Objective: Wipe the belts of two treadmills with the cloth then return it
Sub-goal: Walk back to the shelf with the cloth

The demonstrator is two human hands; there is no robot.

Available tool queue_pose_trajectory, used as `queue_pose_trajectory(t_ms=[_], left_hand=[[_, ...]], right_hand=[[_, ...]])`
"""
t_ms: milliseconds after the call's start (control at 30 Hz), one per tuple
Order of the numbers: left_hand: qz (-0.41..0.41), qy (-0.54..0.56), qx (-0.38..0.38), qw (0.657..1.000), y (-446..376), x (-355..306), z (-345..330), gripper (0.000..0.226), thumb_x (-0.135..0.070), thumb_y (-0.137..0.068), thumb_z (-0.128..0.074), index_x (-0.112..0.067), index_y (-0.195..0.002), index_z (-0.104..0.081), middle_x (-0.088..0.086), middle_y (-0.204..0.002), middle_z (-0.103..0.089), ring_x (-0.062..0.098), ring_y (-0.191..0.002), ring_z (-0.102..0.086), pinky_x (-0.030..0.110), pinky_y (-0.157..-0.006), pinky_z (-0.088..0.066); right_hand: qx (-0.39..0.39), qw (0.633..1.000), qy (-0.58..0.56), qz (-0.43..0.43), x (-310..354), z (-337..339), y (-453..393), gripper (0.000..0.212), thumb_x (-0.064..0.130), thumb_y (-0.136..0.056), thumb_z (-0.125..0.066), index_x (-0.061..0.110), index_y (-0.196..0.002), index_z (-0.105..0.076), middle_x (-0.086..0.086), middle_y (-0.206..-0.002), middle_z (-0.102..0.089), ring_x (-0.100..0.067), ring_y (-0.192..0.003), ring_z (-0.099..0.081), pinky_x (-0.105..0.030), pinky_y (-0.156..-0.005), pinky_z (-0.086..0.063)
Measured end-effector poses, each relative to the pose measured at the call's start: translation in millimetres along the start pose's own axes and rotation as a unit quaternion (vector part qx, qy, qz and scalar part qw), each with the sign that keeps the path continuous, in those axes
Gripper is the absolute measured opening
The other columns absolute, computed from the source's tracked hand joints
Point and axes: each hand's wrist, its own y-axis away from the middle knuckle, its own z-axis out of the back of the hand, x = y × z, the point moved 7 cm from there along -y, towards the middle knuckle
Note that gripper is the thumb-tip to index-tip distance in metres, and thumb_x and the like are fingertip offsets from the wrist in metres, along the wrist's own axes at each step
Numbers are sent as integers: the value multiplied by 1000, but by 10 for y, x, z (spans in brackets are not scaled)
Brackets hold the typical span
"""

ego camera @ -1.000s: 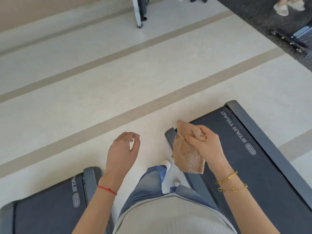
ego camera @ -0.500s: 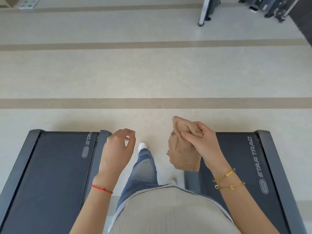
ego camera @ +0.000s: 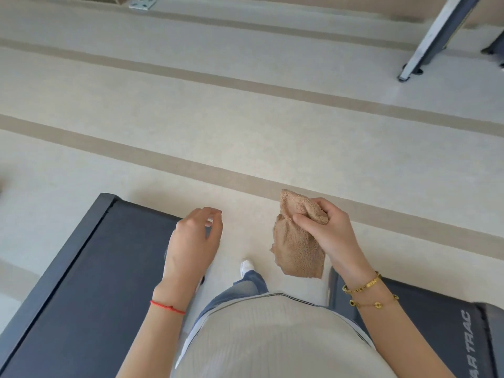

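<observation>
My right hand (ego camera: 324, 233) grips a bunched tan terry cloth (ego camera: 297, 249), which hangs below my fingers over the floor gap between two treadmills. The left treadmill's dark belt (ego camera: 90, 282) fills the lower left, its end pointing up and right. The right treadmill's belt (ego camera: 431, 312) shows only at the lower right, partly behind my right forearm. My left hand (ego camera: 193, 238) hovers over the left treadmill's right edge, fingers loosely curled, holding nothing.
Pale floor with tan stripes (ego camera: 245, 181) stretches ahead. A grey machine leg (ego camera: 433, 39) slants down at the top right. A small metal plate (ego camera: 143, 2) lies at the top left. My white shoe (ego camera: 246, 266) steps in the gap.
The view has swung left: the left treadmill now fills more of the frame and the right one has slid to the lower right corner. Both hands keep their pose, cloth still held.
</observation>
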Motion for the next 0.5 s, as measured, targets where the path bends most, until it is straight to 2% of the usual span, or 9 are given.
queue_pose_trajectory(t_ms=[200,367,500], left_hand=[[15,-17,-20,1000,-688,391,378,21,-20,-98,-52,-14,-106,-71,-2,-96,-69,15,-76,-67,41,-71,-57],[29,-32,-31,999,-1136,666,583,21,-19,-98,-52,-15,-106,-71,-1,-99,-70,15,-83,-67,39,-70,-56],[58,-36,-53,996,-1437,883,687,21,-19,-98,-52,-14,-106,-71,-1,-98,-70,17,-76,-66,37,-67,-55]], right_hand=[[47,998,-4,38,401,-694,-698,17,14,-80,-78,27,-85,-69,10,-81,-71,-3,-77,-66,-12,-63,-46],[65,997,7,49,607,-1126,-1135,16,13,-80,-78,25,-84,-69,10,-80,-71,-2,-76,-65,-12,-63,-46],[102,993,20,47,718,-1470,-1510,16,11,-80,-78,23,-83,-68,8,-80,-70,-6,-76,-64,-16,-65,-47]])
